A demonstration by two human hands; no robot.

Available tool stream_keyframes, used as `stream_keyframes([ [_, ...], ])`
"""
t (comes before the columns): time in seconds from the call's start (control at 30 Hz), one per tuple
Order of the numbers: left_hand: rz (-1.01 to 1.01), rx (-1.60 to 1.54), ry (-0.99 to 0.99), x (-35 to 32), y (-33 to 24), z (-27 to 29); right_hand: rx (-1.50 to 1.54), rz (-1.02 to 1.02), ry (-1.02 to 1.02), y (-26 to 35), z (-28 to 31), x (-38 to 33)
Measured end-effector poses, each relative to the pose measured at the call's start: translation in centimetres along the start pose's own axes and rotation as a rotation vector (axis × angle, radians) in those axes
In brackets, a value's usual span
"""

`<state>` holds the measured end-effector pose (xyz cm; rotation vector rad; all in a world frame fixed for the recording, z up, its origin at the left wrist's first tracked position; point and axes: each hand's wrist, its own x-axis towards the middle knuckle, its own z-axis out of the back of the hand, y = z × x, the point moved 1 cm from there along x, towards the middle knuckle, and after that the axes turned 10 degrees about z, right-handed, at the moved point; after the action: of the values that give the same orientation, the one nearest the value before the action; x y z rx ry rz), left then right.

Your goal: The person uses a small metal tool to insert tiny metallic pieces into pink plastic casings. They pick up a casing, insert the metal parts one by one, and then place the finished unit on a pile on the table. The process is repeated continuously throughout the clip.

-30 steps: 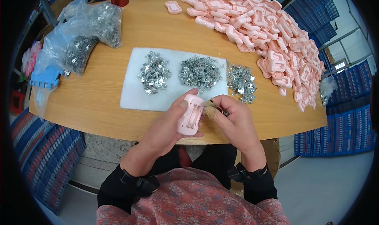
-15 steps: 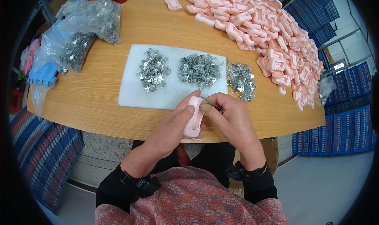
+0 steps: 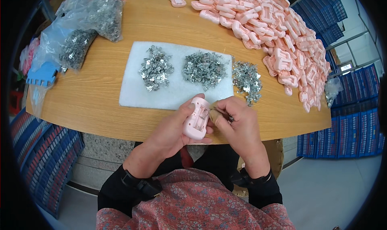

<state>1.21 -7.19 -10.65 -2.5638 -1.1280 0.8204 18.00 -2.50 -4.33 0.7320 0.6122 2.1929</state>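
Note:
My left hand is closed round a pale pink plastic housing, its open, slotted compartment facing up. Inside the compartment a little metal shows. At the housing's right edge, my right hand pinches a thin dark metal tool, mostly hidden by the fingers; its exact kind cannot be told. Tan coverings wrap the pinching fingertips. Beyond my hands lies a white foam mat with two heaps of small shiny metal clips, a left heap and a middle heap. Another clip heap sits just off the mat's right edge.
A large pile of pink housings covers the table's far right, with one single housing apart from it. Clear bags of metal clips and a blue foam piece lie at the left. Blue crates stand beside the wooden table.
The housing has turned so its open compartment faces up more fully. My right fingers have drawn slightly right, to the housing's edge, with the tool now more hidden.

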Motion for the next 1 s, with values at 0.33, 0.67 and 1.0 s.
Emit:
stream_keyframes([
  [0.33, -0.075, 0.083, -0.091, 0.2, 0.3, -0.6, -0.062, 0.021, 0.156, 0.1, -0.3, 0.0],
  [0.67, -0.131, 0.199, -0.117, 0.4, -0.1, -1.0, -0.122, 0.097, 0.154, 0.1, -0.4, 0.0],
  [1.0, -0.242, 0.172, -0.174, -0.1, -0.7, -1.2, -0.118, 0.19, 0.065, -0.5, 0.5, 0.1],
])
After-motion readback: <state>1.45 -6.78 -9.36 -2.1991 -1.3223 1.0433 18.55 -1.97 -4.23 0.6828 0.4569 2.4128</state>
